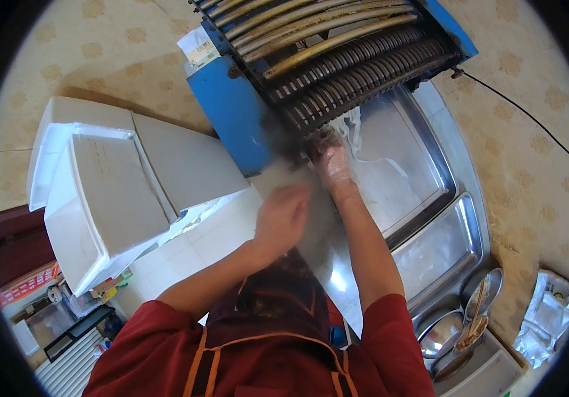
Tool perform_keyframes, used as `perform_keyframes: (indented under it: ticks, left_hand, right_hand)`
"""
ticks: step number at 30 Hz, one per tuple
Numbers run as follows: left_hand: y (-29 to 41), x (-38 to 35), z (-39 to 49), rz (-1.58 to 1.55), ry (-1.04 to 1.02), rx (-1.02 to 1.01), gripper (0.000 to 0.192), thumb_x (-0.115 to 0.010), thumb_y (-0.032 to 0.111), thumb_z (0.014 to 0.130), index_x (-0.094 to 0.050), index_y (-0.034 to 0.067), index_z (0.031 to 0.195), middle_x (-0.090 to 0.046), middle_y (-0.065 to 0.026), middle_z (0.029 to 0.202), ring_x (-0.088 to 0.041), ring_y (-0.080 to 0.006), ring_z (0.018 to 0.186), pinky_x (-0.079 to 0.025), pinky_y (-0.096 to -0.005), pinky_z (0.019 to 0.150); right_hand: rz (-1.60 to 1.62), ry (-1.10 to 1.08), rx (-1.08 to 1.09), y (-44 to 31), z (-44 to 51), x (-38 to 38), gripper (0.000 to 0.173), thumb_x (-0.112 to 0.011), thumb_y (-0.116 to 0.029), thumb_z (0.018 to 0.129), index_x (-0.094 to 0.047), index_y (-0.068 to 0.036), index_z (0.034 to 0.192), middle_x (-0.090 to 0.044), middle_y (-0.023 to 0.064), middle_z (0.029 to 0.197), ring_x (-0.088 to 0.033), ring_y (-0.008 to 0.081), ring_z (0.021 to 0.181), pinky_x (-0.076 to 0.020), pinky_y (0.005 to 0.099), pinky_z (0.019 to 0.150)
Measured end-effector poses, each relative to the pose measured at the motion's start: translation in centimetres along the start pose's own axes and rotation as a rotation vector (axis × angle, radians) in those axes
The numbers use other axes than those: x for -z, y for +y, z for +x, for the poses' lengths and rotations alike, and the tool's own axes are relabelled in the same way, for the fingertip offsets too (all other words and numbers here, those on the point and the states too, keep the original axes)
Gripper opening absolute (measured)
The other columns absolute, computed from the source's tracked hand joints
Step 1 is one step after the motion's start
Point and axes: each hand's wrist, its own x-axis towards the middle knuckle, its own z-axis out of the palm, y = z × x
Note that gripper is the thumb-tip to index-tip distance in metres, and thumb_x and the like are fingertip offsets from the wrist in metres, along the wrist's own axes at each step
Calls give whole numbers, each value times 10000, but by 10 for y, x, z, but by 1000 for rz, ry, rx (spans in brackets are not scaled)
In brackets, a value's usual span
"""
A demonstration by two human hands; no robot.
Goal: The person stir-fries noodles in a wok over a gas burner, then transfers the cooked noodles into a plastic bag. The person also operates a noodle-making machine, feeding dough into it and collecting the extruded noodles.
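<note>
A blue machine [222,106] with ridged dark rollers [358,74] stands before me, beside a wide metal tray [403,144]. My right hand [331,161], in a clear plastic glove, reaches under the front edge of the rollers. Its fingertips are partly hidden there, so its grip is unclear. White strips [354,129] hang beside that hand and trail onto the tray. My left hand [284,213] is bare, curled and blurred, closer to my body than the right. Whether it holds anything cannot be made out. A dark blur at the machine's near corner hides detail.
Pale wooden rods [339,44] lie across the machine's top. White foam boxes [120,178] stand at the left. Toward the right are a smaller metal tray [438,253], metal bowls [443,332], chopsticks [477,302] and a silver bag [544,317]. A black cable [527,114] runs from the machine.
</note>
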Motion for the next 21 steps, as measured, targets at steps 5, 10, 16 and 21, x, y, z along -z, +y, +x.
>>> perform_keyframes:
  ticks: [5,10,16,21]
  left_hand:
    - [-20,8,-14,-65,-139,137,140,-638,-2,865,-699,-6,991,-711,-151,985,-673,-295,852,-543,-349,667]
    - [-25,-3,-13,-144,-188,182,123,-635,23,880,-698,-15,979,-711,-161,958,-675,-270,796,-537,-340,667]
    - [-26,-21,26,-657,-296,676,168,-670,176,917,-688,20,978,-704,-125,903,-673,-244,775,-533,-371,696]
    - [-18,-59,63,-1246,-356,1184,248,-708,235,940,-673,6,1031,-710,-132,941,-687,-213,792,-572,-342,673]
  right_hand:
    - [-68,-61,31,14,12,-17,247,-625,-83,814,-773,-56,1009,-687,203,1194,-625,369,1172,-535,393,943]
    - [-426,-302,209,10,30,6,272,-676,-82,770,-749,-31,1027,-713,184,1070,-653,350,1079,-533,410,924]
    - [-196,-90,366,-7,13,66,241,-719,-53,673,-680,-46,911,-653,130,885,-638,317,865,-542,411,792]
    - [-17,5,390,-17,-46,139,249,-727,-79,617,-639,-48,847,-590,92,832,-611,296,803,-535,395,713]
